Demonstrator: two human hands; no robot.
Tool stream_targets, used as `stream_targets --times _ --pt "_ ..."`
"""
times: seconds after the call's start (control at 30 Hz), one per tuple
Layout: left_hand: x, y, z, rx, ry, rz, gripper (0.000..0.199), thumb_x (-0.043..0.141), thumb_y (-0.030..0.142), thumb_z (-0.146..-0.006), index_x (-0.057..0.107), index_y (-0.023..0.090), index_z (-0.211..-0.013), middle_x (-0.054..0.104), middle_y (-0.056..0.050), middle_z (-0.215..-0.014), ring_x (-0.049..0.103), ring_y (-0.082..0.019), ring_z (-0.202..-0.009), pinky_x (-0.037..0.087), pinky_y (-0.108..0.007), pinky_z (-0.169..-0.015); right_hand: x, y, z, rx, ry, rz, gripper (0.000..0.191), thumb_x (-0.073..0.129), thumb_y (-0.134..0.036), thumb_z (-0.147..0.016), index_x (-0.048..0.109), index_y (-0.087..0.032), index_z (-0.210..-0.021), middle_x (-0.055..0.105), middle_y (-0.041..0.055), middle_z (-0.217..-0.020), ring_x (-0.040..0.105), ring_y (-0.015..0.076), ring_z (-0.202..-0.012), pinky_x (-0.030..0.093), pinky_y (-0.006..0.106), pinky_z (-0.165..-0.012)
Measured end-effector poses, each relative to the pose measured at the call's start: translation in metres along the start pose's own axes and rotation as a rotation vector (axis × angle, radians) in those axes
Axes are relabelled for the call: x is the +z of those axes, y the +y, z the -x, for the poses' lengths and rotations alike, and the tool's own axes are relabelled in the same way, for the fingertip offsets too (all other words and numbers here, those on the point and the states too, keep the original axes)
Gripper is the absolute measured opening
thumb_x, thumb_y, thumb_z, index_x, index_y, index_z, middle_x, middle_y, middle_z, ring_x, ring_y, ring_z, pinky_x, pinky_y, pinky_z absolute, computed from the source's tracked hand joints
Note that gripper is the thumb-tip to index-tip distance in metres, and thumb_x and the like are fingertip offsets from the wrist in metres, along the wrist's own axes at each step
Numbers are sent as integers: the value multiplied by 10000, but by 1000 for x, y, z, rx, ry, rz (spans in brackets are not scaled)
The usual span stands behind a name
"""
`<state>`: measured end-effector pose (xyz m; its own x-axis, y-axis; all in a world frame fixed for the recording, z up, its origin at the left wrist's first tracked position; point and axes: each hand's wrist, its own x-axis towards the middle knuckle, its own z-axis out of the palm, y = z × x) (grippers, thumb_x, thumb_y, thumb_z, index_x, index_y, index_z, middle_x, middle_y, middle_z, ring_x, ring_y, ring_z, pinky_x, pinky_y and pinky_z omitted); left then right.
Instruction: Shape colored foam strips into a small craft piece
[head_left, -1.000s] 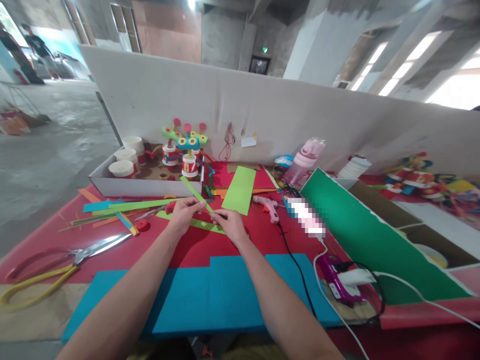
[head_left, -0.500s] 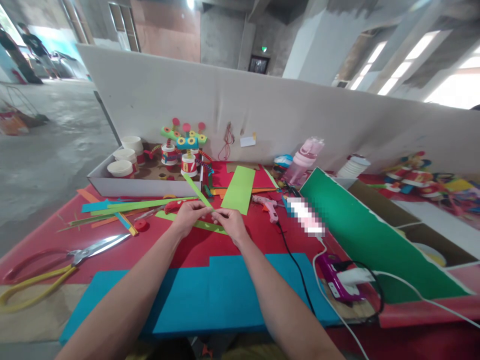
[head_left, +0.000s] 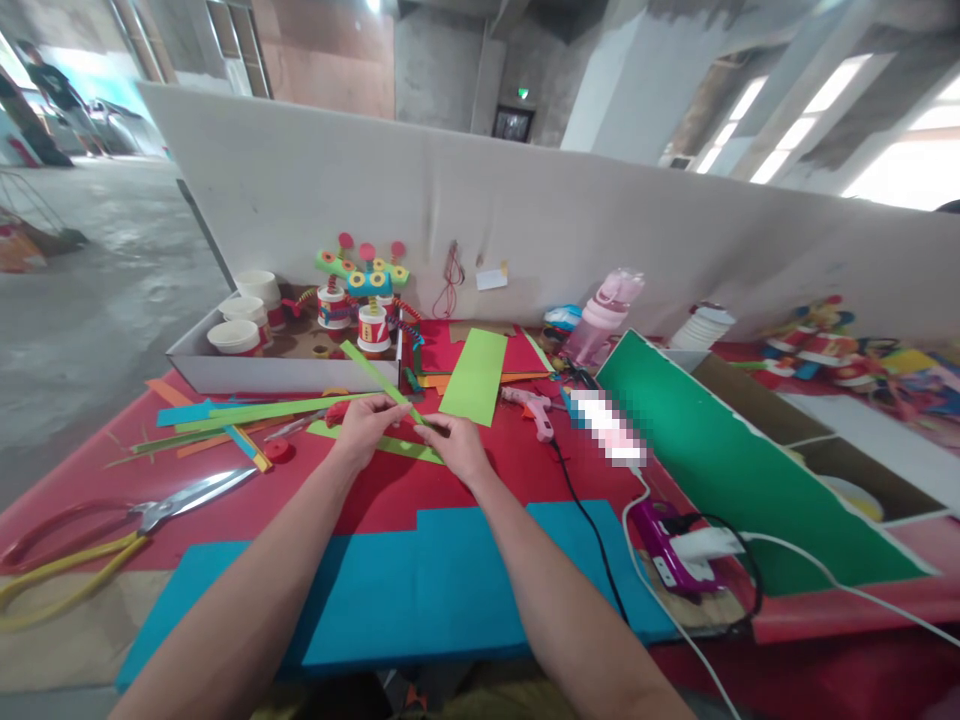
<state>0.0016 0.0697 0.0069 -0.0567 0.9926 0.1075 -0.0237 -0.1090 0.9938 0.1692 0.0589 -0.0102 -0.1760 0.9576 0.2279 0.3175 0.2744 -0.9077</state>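
Between my fingertips runs a narrow green paper strip (head_left: 373,367), slanting up and to the left. My left hand (head_left: 365,430) pinches it partway along. At its lower end my right hand (head_left: 455,446) closes thumb and fingers on it. Another green strip (head_left: 409,448) lies flat on the red table cover beneath my hands. Just beyond my right hand rests a wide green paper sheet (head_left: 475,378). Left of my left hand is a pile of green, orange and blue paper strips (head_left: 247,412), with a red-handled tool partly hidden behind the hand.
Big scissors (head_left: 150,515) lie at left. A tray (head_left: 285,376) holds paper cups and cup figures. A pink glue gun (head_left: 532,410), its black cord, a purple power strip (head_left: 675,555) and a green-sided box (head_left: 735,470) are at right. Blue sheets (head_left: 375,580) line the front edge.
My left hand has slid slightly left along the strip, and more of the strip shows between my hands. The whole view has shifted a little.
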Motion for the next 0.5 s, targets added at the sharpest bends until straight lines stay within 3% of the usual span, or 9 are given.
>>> stream_targets --times 0.1,0.27,0.4,0.5 --pt "0 0 0 -10 5 4 319 808 398 -593 624 143 -545 549 14 -497 431 -82 -499 312 -229 -514 0 -3 1 -48 19 60 262 648 -384 -802 746 -212 -972 742 59 -991 665 233 -911 488 334 -835" --pt "-1 -1 -1 -6 -4 17 310 806 387 -603 627 138 -551 557 14 -502 445 -78 -506 326 -220 -526 1 -1 1 -64 -19 71 237 583 -367 -845 743 -197 -882 743 44 -888 673 218 -874 498 302 -784" --pt "-1 -3 -2 -18 12 29 308 812 386 -588 630 140 -558 558 15 -495 445 -81 -499 317 -220 -512 4 5 0 -94 43 26 245 657 -367 -789 688 -220 -982 726 44 -943 661 213 -905 500 316 -804" --pt "-1 -3 -2 -24 15 39 312 814 389 -578 626 142 -551 551 17 -485 442 -82 -493 315 -222 -511 6 7 0 -106 99 -35 275 672 -359 -769 619 -219 -1000 689 24 -878 643 182 -825 503 288 -732"
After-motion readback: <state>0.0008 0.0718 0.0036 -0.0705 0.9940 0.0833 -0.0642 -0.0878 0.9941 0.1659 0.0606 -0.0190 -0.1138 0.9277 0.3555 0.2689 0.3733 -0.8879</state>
